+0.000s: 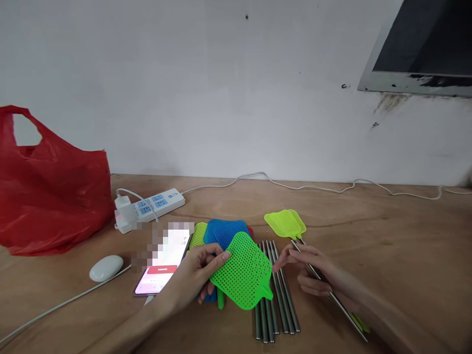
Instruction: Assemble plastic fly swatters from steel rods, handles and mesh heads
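My left hand [206,268] pinches the edge of a green fly swatter head [243,270], a perforated plastic paddle whose short neck points right. In my right hand [315,270] is a thin metal rod [342,307], slanting from upper left to lower right. The rod's upper end and the paddle's neck are apart. Several metal rods [282,295] lie side by side on the table between my hands. Behind the green head is a pile of blue swatter heads [224,231], with yellow-green and red ones partly hidden. Yellow-green swatter heads [283,223] lie beyond my right hand.
A lit phone [167,258] lies left of my left hand, beside a white mouse [106,268] and a cable. Farther back are a power strip [151,209] and a red plastic bag [55,191]. A white cord runs along the wall.
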